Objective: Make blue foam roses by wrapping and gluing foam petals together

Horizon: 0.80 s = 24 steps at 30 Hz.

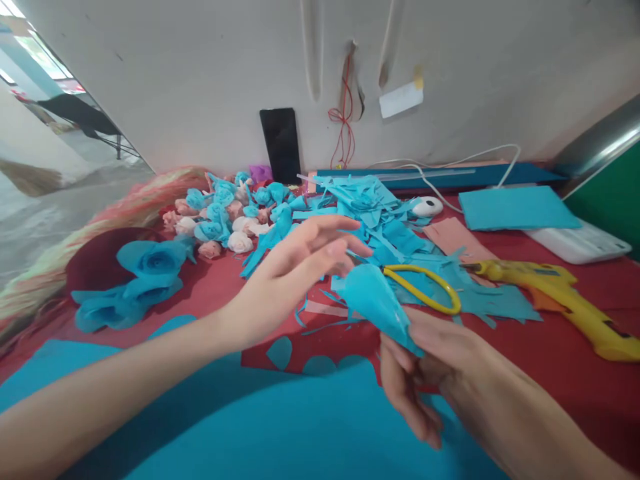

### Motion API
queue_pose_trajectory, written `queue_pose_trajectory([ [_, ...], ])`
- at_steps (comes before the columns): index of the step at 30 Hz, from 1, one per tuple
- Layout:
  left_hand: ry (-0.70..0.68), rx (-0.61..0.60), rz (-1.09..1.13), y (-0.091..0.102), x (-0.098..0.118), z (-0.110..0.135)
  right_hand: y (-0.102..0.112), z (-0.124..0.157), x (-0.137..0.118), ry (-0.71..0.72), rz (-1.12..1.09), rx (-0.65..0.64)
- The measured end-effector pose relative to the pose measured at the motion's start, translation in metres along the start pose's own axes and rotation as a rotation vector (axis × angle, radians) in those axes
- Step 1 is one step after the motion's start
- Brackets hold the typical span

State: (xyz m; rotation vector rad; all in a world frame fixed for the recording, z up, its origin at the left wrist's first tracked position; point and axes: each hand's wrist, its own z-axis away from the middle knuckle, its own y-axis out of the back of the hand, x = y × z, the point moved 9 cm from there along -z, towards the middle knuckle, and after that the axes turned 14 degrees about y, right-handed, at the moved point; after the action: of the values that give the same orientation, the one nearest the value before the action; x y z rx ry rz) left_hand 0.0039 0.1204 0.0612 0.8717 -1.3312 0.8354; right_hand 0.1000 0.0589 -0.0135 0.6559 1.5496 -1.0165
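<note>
A rolled cone of blue crepe paper [377, 300] sits between the thumb and fingers of my right hand [430, 360], gripped at its narrow lower end. Its wider, rounded end points up and left. Beside that end is my left hand [305, 257], its fingers stretched out and loosely apart, fingertips close to the paper's edge; whether they touch it I cannot tell. A yellow handle loop [425, 290], seemingly of scissors, shows just behind the cone. Blue petal-shaped paper pieces [279, 353] lie under my hands near a large blue sheet [260, 420].
Blue paper scraps [370, 207] pile up at the centre. Small paper roses [217, 213] cluster left of them, with larger blue flowers [145, 280] nearer. A yellow glue gun [560, 287] lies right. A phone [281, 145] leans on the wall; a white cable [450, 163] crosses the back.
</note>
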Motion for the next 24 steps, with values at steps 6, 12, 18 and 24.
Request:
queue_pose_trajectory([
  [6, -0.077, -0.246, -0.174, -0.031, 0.007, 0.016, -0.005, 0.000, 0.000, 0.045, -0.049, 0.010],
  [12, -0.081, -0.225, -0.189, -0.031, 0.006, 0.019, -0.007, -0.002, -0.005, 0.077, -0.095, -0.037],
  [18, -0.142, -0.227, -0.185, -0.033, 0.011, 0.022, -0.012, 0.001, -0.001, 0.070, -0.121, -0.051],
  [24, -0.044, -0.179, -0.108, -0.030, 0.006, 0.021, -0.009, 0.004, 0.001, 0.055, -0.053, -0.087],
])
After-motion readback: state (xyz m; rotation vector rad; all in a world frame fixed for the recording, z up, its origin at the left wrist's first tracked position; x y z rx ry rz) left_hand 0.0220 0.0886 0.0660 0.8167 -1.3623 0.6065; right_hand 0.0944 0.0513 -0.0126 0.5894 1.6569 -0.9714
